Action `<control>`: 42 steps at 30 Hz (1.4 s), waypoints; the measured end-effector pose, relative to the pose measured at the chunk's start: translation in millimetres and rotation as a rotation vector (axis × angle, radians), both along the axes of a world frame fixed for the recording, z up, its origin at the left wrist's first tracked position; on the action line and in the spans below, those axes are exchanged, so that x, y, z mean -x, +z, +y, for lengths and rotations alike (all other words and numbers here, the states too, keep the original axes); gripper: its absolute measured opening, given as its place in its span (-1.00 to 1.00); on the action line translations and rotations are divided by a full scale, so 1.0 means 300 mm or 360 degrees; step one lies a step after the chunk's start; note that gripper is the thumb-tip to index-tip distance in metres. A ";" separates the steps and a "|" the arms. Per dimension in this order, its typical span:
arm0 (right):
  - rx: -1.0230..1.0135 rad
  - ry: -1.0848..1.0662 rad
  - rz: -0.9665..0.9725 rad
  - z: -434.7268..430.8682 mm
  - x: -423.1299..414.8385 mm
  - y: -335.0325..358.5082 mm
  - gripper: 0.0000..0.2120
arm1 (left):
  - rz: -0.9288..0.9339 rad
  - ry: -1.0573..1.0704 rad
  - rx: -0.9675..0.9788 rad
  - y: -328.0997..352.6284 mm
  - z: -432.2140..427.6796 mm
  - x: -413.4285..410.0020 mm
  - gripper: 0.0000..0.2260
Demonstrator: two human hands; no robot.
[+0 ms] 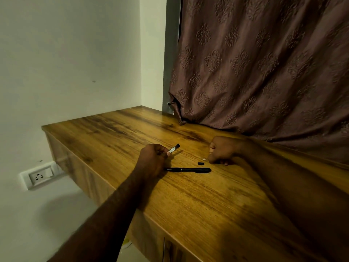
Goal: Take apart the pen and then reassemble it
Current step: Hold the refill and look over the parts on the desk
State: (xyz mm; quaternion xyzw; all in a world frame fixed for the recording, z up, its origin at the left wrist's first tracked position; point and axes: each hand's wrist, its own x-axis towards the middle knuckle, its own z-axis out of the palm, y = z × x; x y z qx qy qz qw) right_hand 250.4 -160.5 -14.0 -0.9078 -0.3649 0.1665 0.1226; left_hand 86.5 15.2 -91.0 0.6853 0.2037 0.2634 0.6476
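Disassembled pen on a wooden desk, head view. The long black plastic pen barrel (188,170) lies flat on the brown wood-grain desk top (198,205), running left to right, its left end just beside the heel of the left hand (154,160). A short pale refill piece with a black tip (174,149) is pinched between the fingertips of the left hand and held tilted above the desk, black end up and to the right; it is separate from the barrel. A small black cap-like part (200,163) and a smaller white part (204,159) rest on the desk just beyond the barrel's right end, near each other and close to the right hand (221,150). The right hand rests on the desk in a loosely closed fist, fingers curled inward; whether anything lies inside it cannot be told. Both bare forearms cross the desk from the near edge. Behind the desk hangs a mauve curtain with an embossed floral pattern (264,63), its lower folds touching the desk top at the far right. A plain pale wall (75,53) fills the left, with a white socket-and-switch plate (40,174) mounted below the desk's left end.
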 end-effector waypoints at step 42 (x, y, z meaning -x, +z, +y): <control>-0.0227 0.0057 0.0188 -0.101 0.034 0.011 -0.92 | 0.0045 0.0194 0.0026 0.028 -0.036 0.014 -0.97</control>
